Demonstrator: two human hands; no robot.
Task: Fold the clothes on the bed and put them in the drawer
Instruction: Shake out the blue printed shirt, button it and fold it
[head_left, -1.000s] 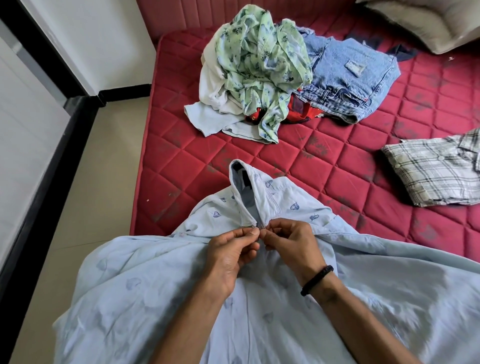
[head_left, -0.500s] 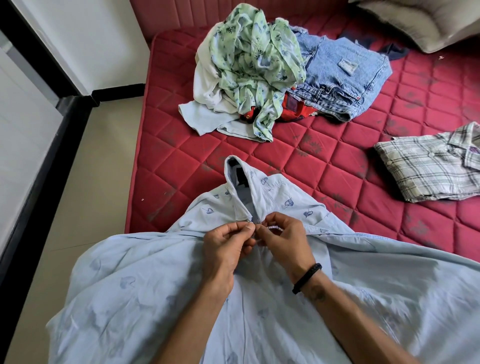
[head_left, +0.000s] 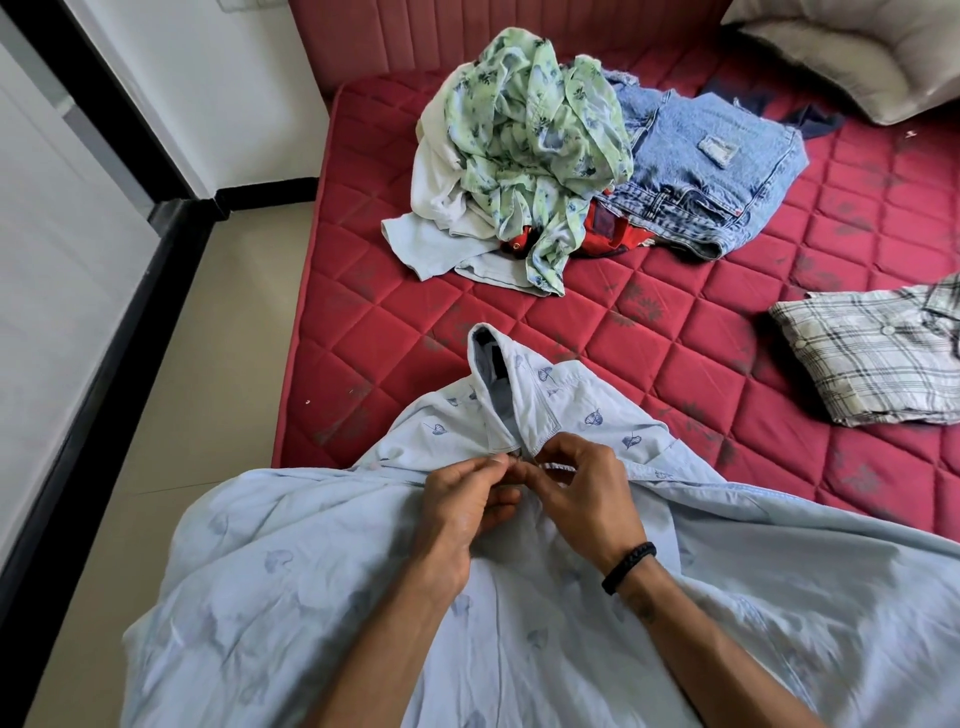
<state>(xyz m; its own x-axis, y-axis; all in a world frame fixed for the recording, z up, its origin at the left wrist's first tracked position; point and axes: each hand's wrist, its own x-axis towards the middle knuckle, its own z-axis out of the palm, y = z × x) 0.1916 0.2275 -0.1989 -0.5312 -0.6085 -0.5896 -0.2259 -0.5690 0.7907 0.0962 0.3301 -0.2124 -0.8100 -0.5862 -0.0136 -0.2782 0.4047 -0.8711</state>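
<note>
Hands: left hand (head_left: 460, 506) and right hand (head_left: 582, 493) pinch a blue shirt (head_left: 311, 571) at its collar, likely buttoning. Right of them lies one folded plaid shirt (head_left: 872, 358); beyond, an unfolded pile (head_left: 535, 156) waits. No drawer visible.

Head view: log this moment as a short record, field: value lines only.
surface: red quilted mattress
in hand: light blue leaf-print shirt, spread at the near edge
left hand: pinches the shirt front just below the collar
right hand: pinches the same spot from the other side
unfolded pile: green floral garment on top, jeans beside it
folded: plaid shirt, at right
drawer: not in view
</note>
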